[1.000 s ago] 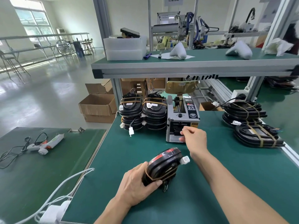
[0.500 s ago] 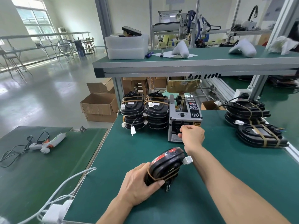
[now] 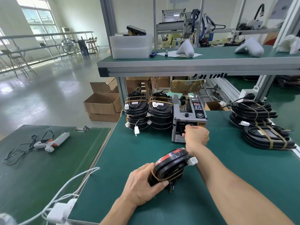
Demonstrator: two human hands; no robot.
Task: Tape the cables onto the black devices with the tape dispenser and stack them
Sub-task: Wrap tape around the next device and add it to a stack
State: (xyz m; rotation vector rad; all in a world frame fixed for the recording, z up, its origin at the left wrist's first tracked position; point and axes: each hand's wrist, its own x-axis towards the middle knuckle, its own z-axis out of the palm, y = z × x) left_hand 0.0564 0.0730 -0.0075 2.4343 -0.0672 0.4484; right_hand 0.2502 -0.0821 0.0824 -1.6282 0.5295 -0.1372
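My left hand point(image 3: 141, 184) grips a black device point(image 3: 170, 166) tilted on the green table, with one brown tape band round it and a white cable plug point(image 3: 192, 160) sticking out. My right hand point(image 3: 195, 134) reaches into the outlet of the grey tape dispenser point(image 3: 189, 117), fingers curled at the slot; whether they pinch tape is hidden. Two stacks of taped black devices point(image 3: 148, 111) stand left of the dispenser. More taped devices point(image 3: 261, 125) lie at the right.
A glue gun point(image 3: 52, 142) with its cable lies on the lower left table. White cables and a power adapter point(image 3: 60, 211) sit at the table's near left corner. A shelf point(image 3: 194, 65) overhangs the dispenser. Cardboard boxes point(image 3: 102, 106) stand on the floor behind.
My right hand has moved forward from just in front of the dispenser into its outlet slot. The left hand and the device it holds have stayed almost still.
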